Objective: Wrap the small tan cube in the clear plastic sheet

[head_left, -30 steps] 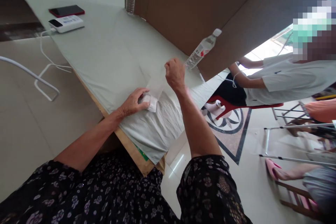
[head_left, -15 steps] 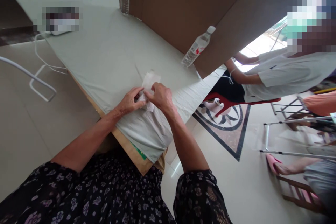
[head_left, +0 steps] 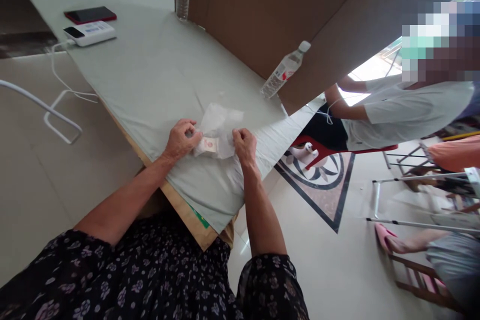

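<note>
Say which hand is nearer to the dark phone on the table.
Left. The left hand holds the small packet on the side toward the phone; the right hand grips the clear bag beyond it, farther off.

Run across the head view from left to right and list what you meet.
White power bank → left hand holding the small packet → right hand pinching the thin wrapper → tilted water bottle → seated person in a white shirt.
</note>
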